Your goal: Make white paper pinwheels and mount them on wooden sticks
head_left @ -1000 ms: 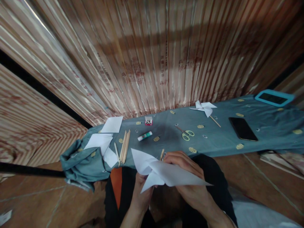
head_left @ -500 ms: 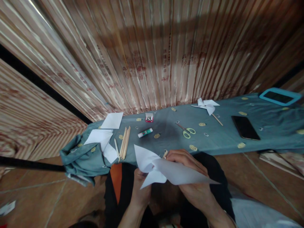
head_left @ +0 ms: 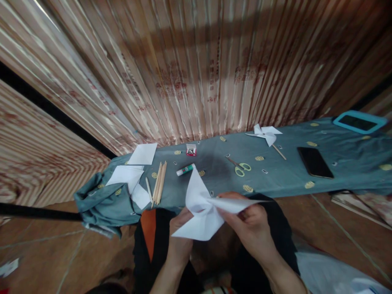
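Observation:
Both my hands hold a white paper pinwheel (head_left: 203, 208) in front of me, just below the near edge of the cloth. My left hand (head_left: 179, 237) grips it from underneath, fingers closed behind the paper's centre. My right hand (head_left: 249, 222) pinches one of its flaps from the right, fingers curled. A stick seen earlier behind the paper is now hidden. The paper blades stick out up, down-left and right.
A blue-grey cloth (head_left: 284, 179) carries a bundle of wooden sticks (head_left: 159, 187), white paper sheets (head_left: 128, 176), a glue stick (head_left: 184, 170), a small red box (head_left: 191, 150), scissors (head_left: 239, 166), a finished pinwheel (head_left: 265, 134), a black phone (head_left: 315, 162) and a blue-cased tablet (head_left: 359, 121).
The paper has turned in my hands: one blade now points up and the long right flap has shortened. My right hand shifted lower and right; the stick tip is no longer visible.

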The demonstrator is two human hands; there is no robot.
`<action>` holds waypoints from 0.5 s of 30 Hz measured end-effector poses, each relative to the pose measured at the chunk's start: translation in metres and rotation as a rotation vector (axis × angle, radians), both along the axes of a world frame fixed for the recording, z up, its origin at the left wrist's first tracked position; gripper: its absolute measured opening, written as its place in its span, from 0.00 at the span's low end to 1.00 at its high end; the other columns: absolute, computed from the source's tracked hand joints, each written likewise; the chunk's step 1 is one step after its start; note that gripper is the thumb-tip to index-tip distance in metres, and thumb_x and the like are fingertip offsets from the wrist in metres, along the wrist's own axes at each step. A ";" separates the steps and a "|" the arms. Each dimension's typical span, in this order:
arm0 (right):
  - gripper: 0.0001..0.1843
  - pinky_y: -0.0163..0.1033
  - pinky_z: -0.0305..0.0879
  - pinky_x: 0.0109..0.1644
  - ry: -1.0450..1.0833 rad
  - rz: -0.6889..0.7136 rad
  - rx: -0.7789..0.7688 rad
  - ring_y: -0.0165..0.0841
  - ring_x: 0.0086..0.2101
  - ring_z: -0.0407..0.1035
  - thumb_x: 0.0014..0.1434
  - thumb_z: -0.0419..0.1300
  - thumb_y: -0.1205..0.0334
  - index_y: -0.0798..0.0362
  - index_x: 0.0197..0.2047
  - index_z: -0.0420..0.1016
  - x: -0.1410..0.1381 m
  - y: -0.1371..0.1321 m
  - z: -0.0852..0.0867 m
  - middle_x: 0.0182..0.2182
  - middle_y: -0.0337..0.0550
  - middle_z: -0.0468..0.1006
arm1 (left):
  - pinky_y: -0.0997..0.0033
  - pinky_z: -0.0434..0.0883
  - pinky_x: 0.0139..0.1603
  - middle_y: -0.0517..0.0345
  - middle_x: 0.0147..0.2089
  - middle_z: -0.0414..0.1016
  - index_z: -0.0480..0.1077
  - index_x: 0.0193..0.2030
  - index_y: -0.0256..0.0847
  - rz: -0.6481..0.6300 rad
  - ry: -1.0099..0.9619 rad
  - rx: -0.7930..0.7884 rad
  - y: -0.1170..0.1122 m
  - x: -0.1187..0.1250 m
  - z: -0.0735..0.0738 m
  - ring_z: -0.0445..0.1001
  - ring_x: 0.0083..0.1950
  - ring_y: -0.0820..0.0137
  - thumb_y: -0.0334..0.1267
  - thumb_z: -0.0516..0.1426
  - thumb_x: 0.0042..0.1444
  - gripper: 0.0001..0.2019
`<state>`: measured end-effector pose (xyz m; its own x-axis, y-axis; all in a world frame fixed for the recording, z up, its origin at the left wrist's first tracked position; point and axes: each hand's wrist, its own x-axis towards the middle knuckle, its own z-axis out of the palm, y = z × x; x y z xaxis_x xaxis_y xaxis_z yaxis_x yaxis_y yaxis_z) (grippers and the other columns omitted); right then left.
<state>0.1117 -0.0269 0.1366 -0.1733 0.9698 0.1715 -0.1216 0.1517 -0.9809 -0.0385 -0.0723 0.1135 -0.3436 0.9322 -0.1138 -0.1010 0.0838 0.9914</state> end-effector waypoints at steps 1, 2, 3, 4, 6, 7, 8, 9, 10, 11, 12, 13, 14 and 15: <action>0.09 0.37 0.72 0.32 0.047 0.025 -0.116 0.35 0.29 0.75 0.53 0.66 0.57 0.53 0.35 0.80 -0.001 0.003 -0.006 0.30 0.43 0.82 | 0.70 0.68 0.29 0.53 0.26 0.77 0.77 0.21 0.39 -0.001 0.021 0.012 0.000 -0.001 -0.002 0.71 0.27 0.66 0.43 0.67 0.41 0.10; 0.13 0.38 0.72 0.33 0.097 0.048 -0.208 0.36 0.29 0.75 0.52 0.67 0.53 0.54 0.36 0.81 -0.002 0.007 -0.013 0.30 0.44 0.83 | 0.71 0.68 0.30 0.53 0.28 0.77 0.78 0.22 0.38 -0.002 0.039 0.020 0.002 -0.002 -0.006 0.72 0.29 0.66 0.42 0.66 0.43 0.09; 0.17 0.40 0.73 0.35 0.142 0.075 -0.284 0.37 0.30 0.75 0.50 0.68 0.50 0.55 0.36 0.81 -0.004 0.012 -0.022 0.30 0.45 0.83 | 0.72 0.67 0.30 0.53 0.28 0.77 0.78 0.24 0.38 0.000 0.054 0.024 0.004 -0.003 -0.012 0.72 0.29 0.67 0.41 0.65 0.43 0.08; 0.19 0.41 0.72 0.36 0.175 0.079 -0.348 0.37 0.30 0.75 0.48 0.69 0.49 0.56 0.37 0.81 -0.006 0.019 -0.031 0.30 0.45 0.83 | 0.73 0.65 0.29 0.55 0.26 0.75 0.78 0.24 0.38 0.020 0.062 0.021 0.007 -0.004 -0.019 0.71 0.29 0.68 0.40 0.65 0.43 0.07; 0.20 0.39 0.70 0.32 0.196 0.067 -0.437 0.35 0.27 0.73 0.42 0.72 0.47 0.56 0.31 0.80 -0.011 0.037 -0.051 0.27 0.44 0.82 | 0.75 0.61 0.26 0.61 0.20 0.70 0.76 0.21 0.37 0.060 0.039 -0.012 0.018 -0.004 -0.039 0.66 0.24 0.73 0.38 0.66 0.39 0.07; 0.20 0.38 0.69 0.32 0.197 0.075 -0.466 0.35 0.26 0.73 0.40 0.72 0.47 0.55 0.30 0.79 -0.014 0.047 -0.061 0.26 0.43 0.82 | 0.75 0.59 0.25 0.62 0.17 0.67 0.74 0.17 0.37 0.082 0.028 -0.043 0.024 -0.003 -0.050 0.63 0.22 0.74 0.38 0.67 0.37 0.08; 0.21 0.38 0.68 0.33 0.195 0.084 -0.484 0.34 0.26 0.73 0.38 0.72 0.47 0.55 0.30 0.79 -0.017 0.057 -0.070 0.26 0.43 0.82 | 0.75 0.59 0.25 0.62 0.16 0.67 0.72 0.14 0.37 0.102 0.006 -0.075 0.030 -0.003 -0.060 0.62 0.22 0.75 0.38 0.66 0.36 0.10; 0.21 0.37 0.68 0.32 0.178 0.100 -0.508 0.34 0.26 0.72 0.36 0.72 0.47 0.55 0.29 0.79 -0.020 0.066 -0.079 0.25 0.43 0.81 | 0.75 0.58 0.25 0.63 0.15 0.65 0.71 0.13 0.37 0.107 -0.020 -0.111 0.036 -0.003 -0.069 0.61 0.21 0.76 0.40 0.66 0.35 0.11; 0.22 0.36 0.67 0.32 0.136 0.126 -0.525 0.33 0.26 0.72 0.36 0.71 0.47 0.56 0.28 0.78 -0.023 0.075 -0.086 0.25 0.43 0.81 | 0.75 0.57 0.24 0.63 0.15 0.66 0.72 0.14 0.37 0.116 -0.046 -0.130 0.042 -0.003 -0.077 0.60 0.21 0.76 0.41 0.67 0.35 0.11; 0.22 0.36 0.66 0.31 0.070 0.146 -0.541 0.33 0.25 0.72 0.36 0.70 0.46 0.56 0.28 0.78 -0.025 0.082 -0.093 0.24 0.43 0.81 | 0.75 0.57 0.25 0.62 0.16 0.67 0.74 0.15 0.37 0.123 -0.082 -0.148 0.045 -0.003 -0.084 0.61 0.21 0.76 0.41 0.67 0.34 0.10; 0.21 0.35 0.65 0.30 0.039 0.156 -0.549 0.33 0.25 0.71 0.36 0.70 0.47 0.56 0.27 0.77 -0.026 0.088 -0.099 0.24 0.43 0.80 | 0.75 0.57 0.24 0.62 0.16 0.68 0.75 0.16 0.36 0.134 -0.118 -0.165 0.048 -0.003 -0.090 0.60 0.21 0.76 0.42 0.67 0.33 0.10; 0.20 0.35 0.65 0.30 0.008 0.171 -0.555 0.33 0.24 0.71 0.36 0.70 0.48 0.56 0.26 0.77 -0.028 0.092 -0.104 0.24 0.44 0.80 | 0.75 0.57 0.24 0.61 0.16 0.68 0.76 0.17 0.36 0.143 -0.141 -0.176 0.049 -0.004 -0.094 0.61 0.21 0.76 0.42 0.67 0.32 0.11; 0.19 0.35 0.64 0.29 -0.023 0.187 -0.559 0.33 0.24 0.71 0.36 0.69 0.49 0.57 0.26 0.77 -0.029 0.094 -0.108 0.24 0.44 0.80 | 0.75 0.57 0.24 0.61 0.16 0.69 0.76 0.18 0.36 0.153 -0.162 -0.187 0.048 -0.004 -0.099 0.61 0.21 0.76 0.43 0.68 0.32 0.11; 0.18 0.35 0.64 0.29 -0.051 0.202 -0.562 0.33 0.24 0.71 0.37 0.69 0.51 0.57 0.26 0.77 -0.031 0.096 -0.113 0.24 0.44 0.81 | 0.75 0.57 0.24 0.61 0.16 0.69 0.76 0.18 0.36 0.165 -0.179 -0.199 0.047 -0.005 -0.103 0.61 0.21 0.76 0.43 0.68 0.31 0.12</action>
